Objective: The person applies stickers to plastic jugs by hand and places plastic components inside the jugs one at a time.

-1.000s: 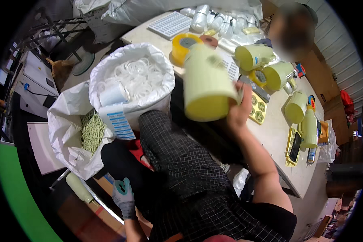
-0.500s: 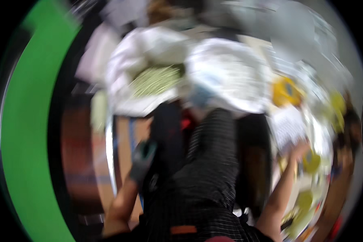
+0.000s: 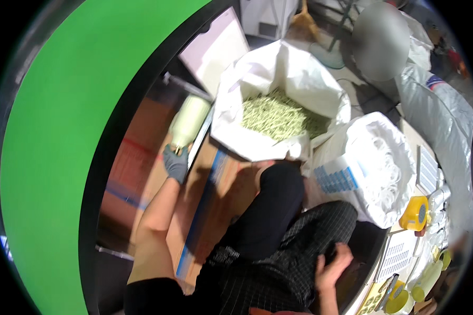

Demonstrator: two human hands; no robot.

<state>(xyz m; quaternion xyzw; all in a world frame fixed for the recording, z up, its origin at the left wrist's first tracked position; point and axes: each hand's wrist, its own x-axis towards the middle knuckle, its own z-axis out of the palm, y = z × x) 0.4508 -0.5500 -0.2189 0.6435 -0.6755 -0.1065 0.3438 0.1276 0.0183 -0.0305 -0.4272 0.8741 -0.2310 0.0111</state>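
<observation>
My left hand [image 3: 176,164], in a grey glove, is closed at the narrow lower end of a pale green bundle [image 3: 191,118]. The bundle is rounded and bottle-shaped, perhaps wrapped in clear plastic; its exact kind is unclear. It lies tilted over the cardboard by a metal edge. My bare right hand [image 3: 332,266] is beside my right thigh, fingers loosely bent and apart, with nothing in it. Ahead of my knees a white sack [image 3: 234,113] stands wide-mouthed, holding many thin pale green pieces [image 3: 278,118]. A second white sack [image 3: 326,173] leans beside it with whitish loops [image 3: 386,178] inside.
A green surface [image 3: 63,105] with a black border curves along the left. Cardboard boxes [image 3: 215,194] lie beneath my left arm. On the right, a table carries yellow tape [image 3: 414,213], printed sheets [image 3: 396,253] and pale green rolls [image 3: 427,281]. A broom [image 3: 304,23] stands at the back.
My view has swung round. My left hand has gone from beside my leg to the pale green bundle and taken hold of it. My right hand has left the table's papers for my thigh.
</observation>
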